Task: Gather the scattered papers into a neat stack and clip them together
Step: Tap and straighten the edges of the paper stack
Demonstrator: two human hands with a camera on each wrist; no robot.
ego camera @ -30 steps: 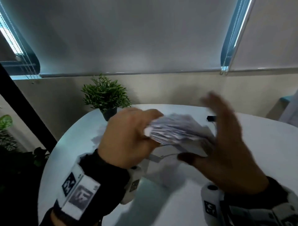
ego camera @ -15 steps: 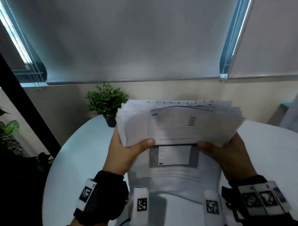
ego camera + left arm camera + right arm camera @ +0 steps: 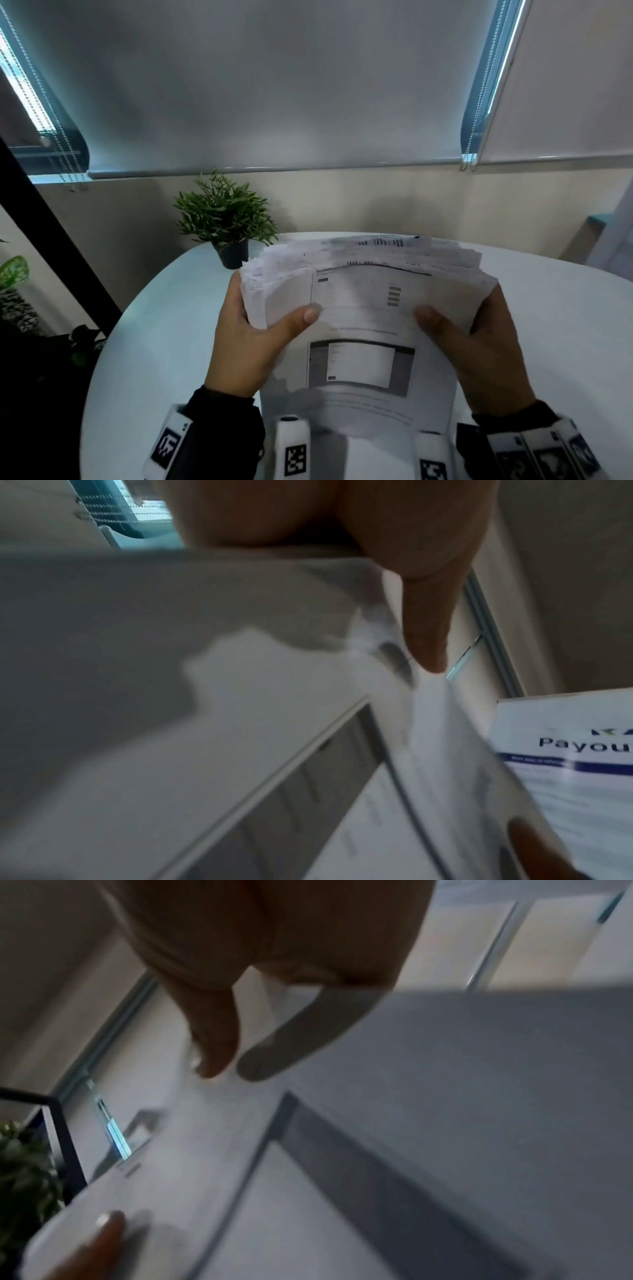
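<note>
Closest to us, our left hand (image 3: 245, 337) and right hand (image 3: 486, 346) grip a thick stack of papers (image 3: 363, 308) by its two sides, thumbs pressed on the front sheet, fingers hidden behind. The stack stands upright over the white round table (image 3: 144, 342), its lower edge cut off behind our wrist cameras; we cannot tell whether it touches the tabletop. The top edges are uneven and fanned, the print too blurred to read. Farther back, a small potted plant (image 3: 224, 219) stands at the table's far edge, below a lowered window blind (image 3: 274, 85).
</note>
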